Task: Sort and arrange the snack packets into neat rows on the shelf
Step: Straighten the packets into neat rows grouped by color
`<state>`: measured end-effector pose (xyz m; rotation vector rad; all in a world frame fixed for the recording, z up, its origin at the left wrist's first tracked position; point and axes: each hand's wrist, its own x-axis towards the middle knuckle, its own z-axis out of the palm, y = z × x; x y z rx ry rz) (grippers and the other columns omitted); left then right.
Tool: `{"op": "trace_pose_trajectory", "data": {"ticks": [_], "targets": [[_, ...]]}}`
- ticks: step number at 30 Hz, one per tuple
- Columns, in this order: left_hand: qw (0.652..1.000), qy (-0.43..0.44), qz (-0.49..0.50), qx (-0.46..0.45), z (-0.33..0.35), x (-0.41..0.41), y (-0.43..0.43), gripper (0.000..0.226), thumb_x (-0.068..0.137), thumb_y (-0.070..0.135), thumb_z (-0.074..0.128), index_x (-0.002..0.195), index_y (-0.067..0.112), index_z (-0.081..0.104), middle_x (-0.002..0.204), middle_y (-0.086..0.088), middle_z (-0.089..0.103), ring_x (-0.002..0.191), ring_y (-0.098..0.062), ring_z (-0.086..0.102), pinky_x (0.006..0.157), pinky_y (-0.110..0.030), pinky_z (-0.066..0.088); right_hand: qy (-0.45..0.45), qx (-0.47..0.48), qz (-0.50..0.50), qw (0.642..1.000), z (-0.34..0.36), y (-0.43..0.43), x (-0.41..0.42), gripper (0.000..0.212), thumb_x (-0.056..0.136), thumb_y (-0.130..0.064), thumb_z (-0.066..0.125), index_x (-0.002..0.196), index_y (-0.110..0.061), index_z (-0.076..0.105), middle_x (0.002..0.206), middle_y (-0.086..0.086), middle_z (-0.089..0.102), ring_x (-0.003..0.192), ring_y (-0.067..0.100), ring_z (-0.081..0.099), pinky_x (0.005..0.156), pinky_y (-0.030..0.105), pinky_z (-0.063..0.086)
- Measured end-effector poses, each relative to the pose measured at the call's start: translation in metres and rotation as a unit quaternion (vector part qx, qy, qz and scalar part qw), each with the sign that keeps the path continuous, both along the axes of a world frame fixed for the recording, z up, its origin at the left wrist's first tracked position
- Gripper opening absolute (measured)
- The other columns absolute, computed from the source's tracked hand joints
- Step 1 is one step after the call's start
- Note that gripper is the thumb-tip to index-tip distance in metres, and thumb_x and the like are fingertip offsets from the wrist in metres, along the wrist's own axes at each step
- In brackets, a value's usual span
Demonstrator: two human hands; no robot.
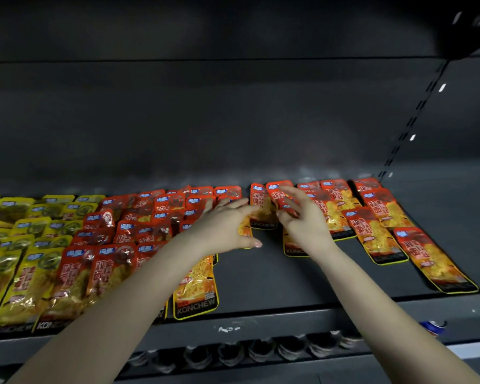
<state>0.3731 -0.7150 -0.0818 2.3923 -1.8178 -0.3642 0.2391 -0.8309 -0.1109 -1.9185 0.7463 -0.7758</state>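
Note:
Red-and-orange snack packets (128, 231) lie in crowded overlapping rows on the dark shelf (261, 275), left of centre. Yellow packets (25, 225) fill the far left. More red packets (377, 231) lie fanned out to the right. My left hand (227, 223) reaches over the edge of the left group with spread fingers, its thumb under an orange packet end. My right hand (302, 217) has loosely spread fingers that touch a red packet at the back. One red packet (262, 209) lies between the two hands.
The shelf's grey back wall rises behind the packets, with a slotted upright (416, 112) at the right. Bare shelf floor shows in front of my hands. A lower shelf (233, 353) holds a row of dark round items. The shelf's front lip runs across below my forearms.

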Motion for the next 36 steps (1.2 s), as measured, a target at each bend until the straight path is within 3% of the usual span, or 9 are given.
{"op": "trace_pose_trajectory", "data": {"ticks": [7,10,12,14,18,21,26,29,36], "targets": [[0.997,0.007,-0.037,-0.064,-0.003,-0.042,-0.03,0.076,0.081,0.057,0.06,0.146,0.037,0.026,0.157,0.008,0.017,0.145,-0.016,0.013,0.118,-0.048,0.003,0.035,-0.127,-0.034,0.991,0.001,-0.017,-0.053,0.051,0.081,0.001,0.06,0.128,-0.017,0.052,0.133,0.002,0.048,0.118,0.011,0.047,0.096,0.007,0.031],[0.994,0.013,-0.059,-0.091,-0.005,-0.066,-0.048,0.074,0.081,0.057,0.06,0.145,0.037,0.028,0.156,0.008,0.021,0.144,-0.013,0.016,0.118,-0.043,0.004,0.045,-0.15,-0.054,0.986,0.002,-0.029,-0.082,0.05,0.08,0.0,0.06,0.127,-0.017,0.054,0.135,0.0,0.048,0.123,0.008,0.043,0.102,0.019,0.036],[0.991,0.017,-0.076,-0.109,-0.005,-0.084,-0.06,0.073,0.081,0.056,0.061,0.144,0.036,0.031,0.154,0.01,0.024,0.143,-0.012,0.018,0.118,-0.044,0.005,0.048,-0.16,-0.072,0.983,0.002,-0.038,-0.101,0.05,0.08,0.0,0.06,0.126,-0.017,0.054,0.134,0.0,0.048,0.122,0.006,0.043,0.1,0.014,0.036],[0.989,0.021,-0.089,-0.114,-0.006,-0.1,-0.071,0.072,0.082,0.056,0.06,0.144,0.036,0.031,0.154,0.011,0.025,0.143,-0.011,0.018,0.118,-0.045,0.004,0.053,-0.161,-0.086,0.982,0.003,-0.048,-0.121,0.049,0.08,0.0,0.061,0.126,-0.015,0.054,0.134,0.005,0.048,0.125,0.015,0.045,0.103,0.016,0.033],[0.988,0.03,-0.11,-0.109,-0.012,-0.13,-0.093,0.072,0.081,0.057,0.06,0.144,0.037,0.03,0.153,0.01,0.027,0.142,-0.01,0.02,0.118,-0.048,0.003,0.073,-0.184,-0.127,0.972,0.004,-0.064,-0.159,0.046,0.079,0.0,0.062,0.123,-0.014,0.057,0.133,0.005,0.051,0.122,0.015,0.047,0.091,-0.005,0.02],[0.986,0.032,-0.121,-0.109,-0.016,-0.155,-0.109,0.072,0.081,0.056,0.06,0.144,0.035,0.032,0.152,0.009,0.03,0.14,-0.01,0.024,0.117,-0.047,0.004,0.074,-0.182,-0.15,0.969,0.002,-0.074,-0.186,0.043,0.078,-0.001,0.062,0.12,-0.013,0.06,0.131,0.006,0.052,0.113,0.006,0.049,0.087,-0.008,0.02],[0.984,0.036,-0.145,-0.095,-0.022,-0.2,-0.132,0.075,0.081,0.06,0.058,0.145,0.034,0.03,0.15,0.008,0.034,0.141,-0.012,0.024,0.118,-0.046,-0.001,0.119,-0.174,-0.167,0.963,-0.006,-0.092,-0.226,0.042,0.079,-0.004,0.063,0.12,-0.013,0.06,0.129,0.009,0.053,0.12,0.021,0.051,0.09,0.0,0.024],[0.987,0.004,-0.144,-0.064,-0.027,-0.219,-0.145,0.083,0.08,0.063,0.055,0.148,0.03,0.021,0.155,0.001,0.027,0.144,-0.018,0.016,0.118,-0.045,-0.001,0.147,-0.156,-0.157,0.964,-0.009,-0.097,-0.245,0.045,0.078,-0.005,0.063,0.121,-0.014,0.058,0.122,0.007,0.057,0.109,0.021,0.057,0.083,-0.003,0.026],[0.997,0.012,-0.083,0.0,-0.035,-0.239,-0.159,0.09,0.081,0.06,0.058,0.151,0.028,0.011,0.157,-0.019,0.008,0.145,-0.032,0.005,0.118,-0.043,0.001,0.196,-0.149,-0.081,0.966,-0.012,-0.095,-0.25,0.058,0.076,-0.005,0.058,0.131,-0.019,0.049,0.117,0.008,0.059,0.104,0.023,0.058,0.079,0.016,0.039]]}}
